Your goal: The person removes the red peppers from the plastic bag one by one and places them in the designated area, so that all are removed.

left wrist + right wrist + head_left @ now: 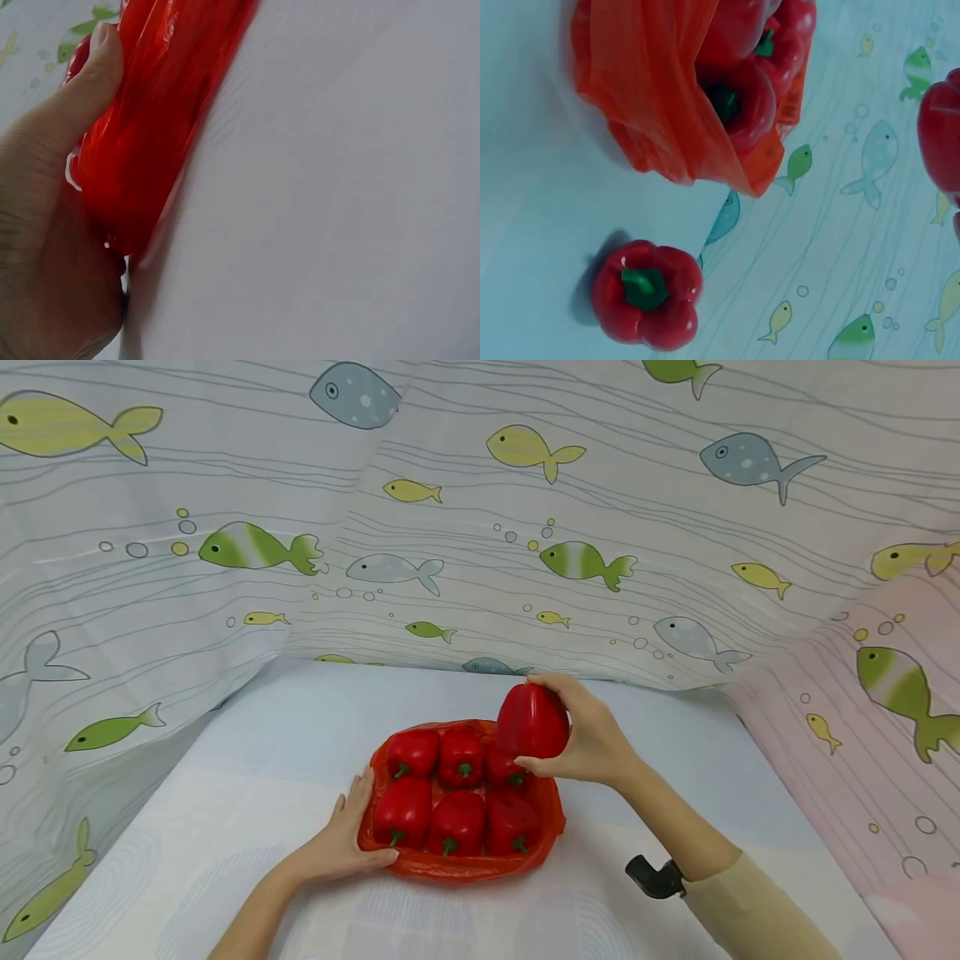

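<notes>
Right hand (596, 739) grips a red pepper (531, 720); left hand (341, 842), seemingly uncurled, touches orange bag (457, 870)

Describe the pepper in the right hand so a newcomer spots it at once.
On the pale table sits an orange-red bag of peppers. At its far right edge in the head view, the right hand grips the red pepper. Unlike its bagged neighbours, it is held.
</notes>
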A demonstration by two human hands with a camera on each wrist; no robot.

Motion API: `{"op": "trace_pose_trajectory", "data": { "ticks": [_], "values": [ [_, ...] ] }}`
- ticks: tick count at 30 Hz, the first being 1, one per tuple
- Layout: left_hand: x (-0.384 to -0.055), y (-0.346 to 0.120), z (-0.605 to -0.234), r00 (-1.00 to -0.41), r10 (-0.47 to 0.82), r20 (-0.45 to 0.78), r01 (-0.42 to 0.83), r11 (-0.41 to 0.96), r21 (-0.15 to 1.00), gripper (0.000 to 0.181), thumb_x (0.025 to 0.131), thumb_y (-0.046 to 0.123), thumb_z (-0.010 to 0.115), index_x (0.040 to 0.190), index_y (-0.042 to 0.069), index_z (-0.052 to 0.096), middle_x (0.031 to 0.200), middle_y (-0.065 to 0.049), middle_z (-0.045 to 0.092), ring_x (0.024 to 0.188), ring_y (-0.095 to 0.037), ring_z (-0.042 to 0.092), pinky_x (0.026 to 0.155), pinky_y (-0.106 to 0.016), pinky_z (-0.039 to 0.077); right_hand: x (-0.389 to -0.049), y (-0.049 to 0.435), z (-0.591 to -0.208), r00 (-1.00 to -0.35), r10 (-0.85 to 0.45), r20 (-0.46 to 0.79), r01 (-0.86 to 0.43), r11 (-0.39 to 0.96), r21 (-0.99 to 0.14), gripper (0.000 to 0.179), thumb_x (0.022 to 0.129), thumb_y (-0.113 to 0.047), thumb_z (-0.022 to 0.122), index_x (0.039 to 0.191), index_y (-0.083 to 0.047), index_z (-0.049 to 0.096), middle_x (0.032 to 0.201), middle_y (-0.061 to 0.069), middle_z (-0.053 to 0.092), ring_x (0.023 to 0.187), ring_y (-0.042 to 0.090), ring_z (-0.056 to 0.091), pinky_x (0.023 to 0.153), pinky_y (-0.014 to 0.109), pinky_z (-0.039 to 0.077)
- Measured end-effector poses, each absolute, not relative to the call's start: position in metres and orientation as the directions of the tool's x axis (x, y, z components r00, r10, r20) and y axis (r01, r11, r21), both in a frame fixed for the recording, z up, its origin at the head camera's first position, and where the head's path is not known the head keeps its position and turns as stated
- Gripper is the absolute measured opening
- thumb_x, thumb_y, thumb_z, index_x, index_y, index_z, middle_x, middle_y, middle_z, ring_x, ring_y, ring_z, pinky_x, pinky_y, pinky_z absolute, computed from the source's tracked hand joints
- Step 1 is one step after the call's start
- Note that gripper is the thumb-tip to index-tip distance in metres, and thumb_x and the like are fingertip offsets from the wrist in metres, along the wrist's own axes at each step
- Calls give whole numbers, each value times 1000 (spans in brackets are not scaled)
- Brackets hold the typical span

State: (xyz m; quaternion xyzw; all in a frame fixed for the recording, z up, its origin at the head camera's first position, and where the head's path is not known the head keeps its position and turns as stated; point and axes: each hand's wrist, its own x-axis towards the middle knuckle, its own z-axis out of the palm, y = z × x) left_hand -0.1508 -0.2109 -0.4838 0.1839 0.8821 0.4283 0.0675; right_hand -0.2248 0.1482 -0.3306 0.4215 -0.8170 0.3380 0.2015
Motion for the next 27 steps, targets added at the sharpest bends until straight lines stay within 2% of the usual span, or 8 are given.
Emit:
{"op": "trace_pose_trajectory", "data": {
  "ticks": [11,27],
  "values": [
    [-154,-214,-484,-919,391,46,276,556,784,121,76,39,78,150,-6,-6,156,-28,-4,142,-45,-12,110,-59,-11,-219,172,-339,-619,-510,597,-780,486,-394,90,58,-20,92,134,-4,46,127,5,54,111,20,54,75,38,57],
    [-158,-215,-482,-917,397,44,279,557,782,121,76,39,78,150,-6,-6,156,-29,-3,141,-46,-12,110,-60,-10,-210,215,-353,-655,-487,578,-735,586,-340,92,54,-21,92,133,-4,46,125,6,54,110,22,54,72,42,58]
  ]
}}
